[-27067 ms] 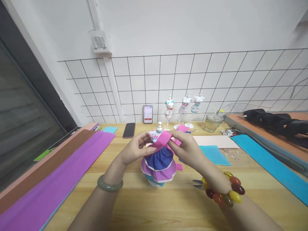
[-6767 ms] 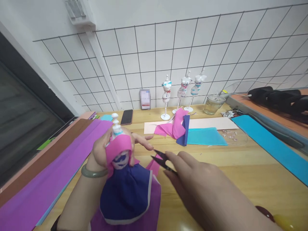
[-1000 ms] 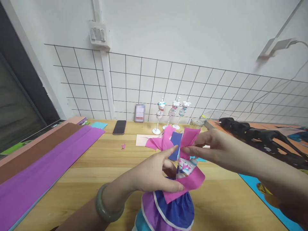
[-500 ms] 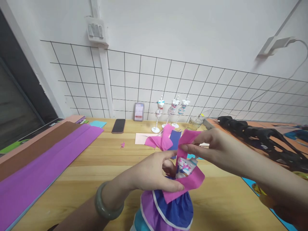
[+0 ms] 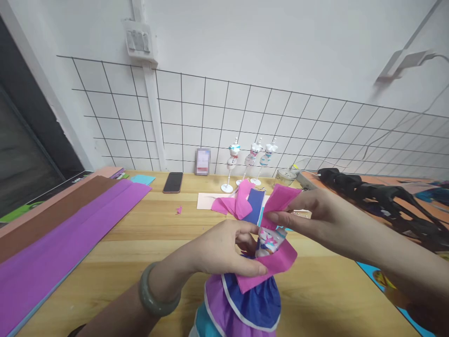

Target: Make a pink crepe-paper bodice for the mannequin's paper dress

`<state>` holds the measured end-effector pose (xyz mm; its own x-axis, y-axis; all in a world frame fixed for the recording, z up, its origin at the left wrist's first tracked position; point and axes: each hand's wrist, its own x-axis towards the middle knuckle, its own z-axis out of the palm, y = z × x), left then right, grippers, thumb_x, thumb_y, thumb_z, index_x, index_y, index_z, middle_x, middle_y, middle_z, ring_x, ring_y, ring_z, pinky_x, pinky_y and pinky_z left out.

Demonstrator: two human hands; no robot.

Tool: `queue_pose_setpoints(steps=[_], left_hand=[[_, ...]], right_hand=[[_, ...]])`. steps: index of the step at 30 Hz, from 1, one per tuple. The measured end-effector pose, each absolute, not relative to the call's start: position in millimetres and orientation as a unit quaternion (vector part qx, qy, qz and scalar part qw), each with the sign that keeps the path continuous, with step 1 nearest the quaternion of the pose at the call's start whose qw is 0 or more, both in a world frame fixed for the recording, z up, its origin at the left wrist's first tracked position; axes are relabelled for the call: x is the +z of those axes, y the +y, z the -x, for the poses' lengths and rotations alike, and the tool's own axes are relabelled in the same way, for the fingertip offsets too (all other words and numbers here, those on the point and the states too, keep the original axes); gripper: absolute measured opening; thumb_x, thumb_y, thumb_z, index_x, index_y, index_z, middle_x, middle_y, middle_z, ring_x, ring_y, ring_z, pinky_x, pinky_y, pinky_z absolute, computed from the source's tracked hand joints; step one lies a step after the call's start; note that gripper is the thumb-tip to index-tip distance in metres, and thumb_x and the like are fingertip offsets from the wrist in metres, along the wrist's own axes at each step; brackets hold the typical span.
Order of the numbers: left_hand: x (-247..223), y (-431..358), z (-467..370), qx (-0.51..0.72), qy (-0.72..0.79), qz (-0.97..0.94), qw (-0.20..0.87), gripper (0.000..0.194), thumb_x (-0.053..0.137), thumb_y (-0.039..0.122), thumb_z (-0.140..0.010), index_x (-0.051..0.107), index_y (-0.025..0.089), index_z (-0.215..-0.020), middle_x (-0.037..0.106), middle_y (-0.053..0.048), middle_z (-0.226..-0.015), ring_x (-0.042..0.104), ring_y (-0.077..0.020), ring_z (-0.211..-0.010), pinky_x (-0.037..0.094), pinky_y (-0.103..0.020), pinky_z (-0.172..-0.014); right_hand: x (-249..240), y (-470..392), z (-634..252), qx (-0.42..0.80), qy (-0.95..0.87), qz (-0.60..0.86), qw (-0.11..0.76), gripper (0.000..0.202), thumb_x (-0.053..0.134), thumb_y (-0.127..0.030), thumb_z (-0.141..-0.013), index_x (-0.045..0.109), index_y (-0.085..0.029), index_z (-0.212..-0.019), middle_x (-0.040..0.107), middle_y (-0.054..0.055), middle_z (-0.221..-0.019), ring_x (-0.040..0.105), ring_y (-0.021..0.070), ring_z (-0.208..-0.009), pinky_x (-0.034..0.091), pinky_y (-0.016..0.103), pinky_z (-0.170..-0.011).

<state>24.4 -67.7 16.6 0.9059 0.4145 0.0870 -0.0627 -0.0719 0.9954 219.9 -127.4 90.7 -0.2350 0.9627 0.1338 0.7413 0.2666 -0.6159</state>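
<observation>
Before me stands a small dress form [image 5: 269, 242], white with pink and blue marks, wearing a ruffled skirt [image 5: 245, 304] of blue, purple and teal tiers edged in white. A pink crepe paper strip [image 5: 280, 201] wraps around its bodice. My left hand [image 5: 224, 248] closes round the waist from the left, its thumb pressing the strip's lower part against the front. My right hand [image 5: 312, 213] pinches the strip's upper end between thumb and fingers, just above the form's shoulders. The form's back and the strip's path behind it are hidden.
Three small white dress forms [image 5: 234, 161] stand at the back by a glass [image 5: 285, 177]. Pink paper pieces [image 5: 233, 203], a blue strip [image 5: 255, 206] and a phone [image 5: 173, 182] lie on the table. Purple and brown sheets [image 5: 87, 220] fill the left; a black object [image 5: 365, 196] lies right.
My right hand has drawn the strip's upper end slightly right, pulling it away from the form's left side. My left hand keeps its hold on the waist.
</observation>
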Motion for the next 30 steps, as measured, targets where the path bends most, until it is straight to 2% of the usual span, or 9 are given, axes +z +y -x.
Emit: queue_pose_setpoints(steps=[6, 12, 14, 18, 25, 30], left_hand=[[14, -67, -24, 0.176, 0.125, -0.722, 0.658, 0.023, 0.067, 0.02, -0.071, 0.062, 0.018, -0.093, 0.056, -0.001, -0.08, 0.055, -0.0149, -0.079, 0.046, -0.03, -0.076], [13, -64, -26, 0.205, 0.148, -0.736, 0.628, 0.015, 0.068, 0.018, -0.069, 0.063, 0.017, -0.083, 0.057, 0.0, -0.077, 0.054, -0.014, -0.076, 0.045, -0.028, -0.072], [12, -62, -26, 0.21, 0.153, -0.725, 0.638, 0.015, 0.068, 0.018, -0.069, 0.064, 0.017, -0.084, 0.058, 0.0, -0.075, 0.056, -0.0149, -0.075, 0.045, -0.027, -0.069], [9, -61, -27, 0.233, 0.157, -0.702, 0.654, 0.022, 0.07, 0.017, -0.068, 0.065, 0.017, -0.089, 0.061, 0.0, -0.076, 0.058, -0.0166, -0.079, 0.046, -0.027, -0.07], [5, -58, -28, 0.247, 0.152, -0.69, 0.663, 0.025, 0.06, 0.004, -0.066, 0.064, 0.017, -0.087, 0.057, 0.002, -0.071, 0.058, -0.0144, -0.077, 0.045, -0.026, -0.071], [7, -56, -26, 0.248, 0.153, -0.711, 0.64, 0.025, 0.059, 0.004, -0.066, 0.064, 0.016, -0.087, 0.062, 0.0, -0.078, 0.06, -0.0157, -0.081, 0.046, -0.027, -0.073]], right_hand=[[90, -132, -216, 0.207, -0.773, 0.546, 0.249, 0.024, 0.061, -0.044, -0.085, 0.073, -0.024, -0.077, 0.066, 0.001, -0.065, 0.057, 0.0171, -0.06, 0.042, 0.027, -0.049], [88, -142, -204, 0.083, -0.822, 0.511, 0.24, 0.019, 0.056, -0.029, -0.089, 0.07, -0.024, -0.078, 0.066, 0.005, -0.077, 0.059, 0.0193, -0.071, 0.045, 0.03, -0.057], [83, -145, -203, -0.008, -0.847, 0.47, 0.247, 0.016, 0.054, -0.022, -0.09, 0.07, -0.024, -0.088, 0.066, 0.007, -0.087, 0.059, 0.0217, -0.081, 0.047, 0.034, -0.065], [68, -148, -204, -0.157, -0.868, 0.397, 0.251, 0.028, 0.054, -0.014, -0.089, 0.064, -0.024, -0.113, 0.064, 0.009, -0.102, 0.054, 0.0265, -0.099, 0.043, 0.044, -0.081], [46, -152, -201, -0.234, -0.863, 0.363, 0.261, 0.027, 0.054, -0.008, -0.089, 0.066, -0.02, -0.11, 0.065, 0.009, -0.106, 0.054, 0.0272, -0.101, 0.039, 0.048, -0.084], [42, -158, -202, -0.214, -0.871, 0.355, 0.262, 0.029, 0.05, -0.002, -0.088, 0.067, -0.017, -0.107, 0.061, 0.011, -0.107, 0.052, 0.0274, -0.1, 0.039, 0.048, -0.083]])
